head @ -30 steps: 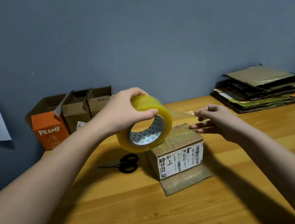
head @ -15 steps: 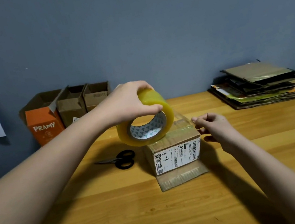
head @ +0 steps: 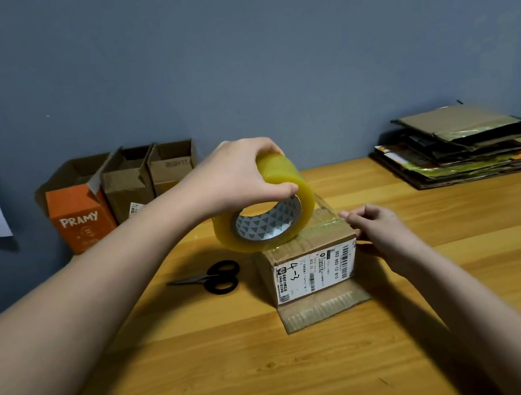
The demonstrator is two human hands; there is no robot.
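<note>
The left hand (head: 234, 177) gripped the packing tape roll (head: 281, 172), probably light and stiff, by its rim over the cardboard box (head: 314, 271) on the table (head: 214, 379), while the right hand (head: 380, 232) pinched the thin, sticky tape strip (head: 326, 212) at the box's right edge.

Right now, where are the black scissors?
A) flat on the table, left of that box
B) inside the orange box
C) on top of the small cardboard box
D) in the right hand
A: the scissors lie flat on the wooden table, left of the labelled cardboard box and apart from it.
</note>
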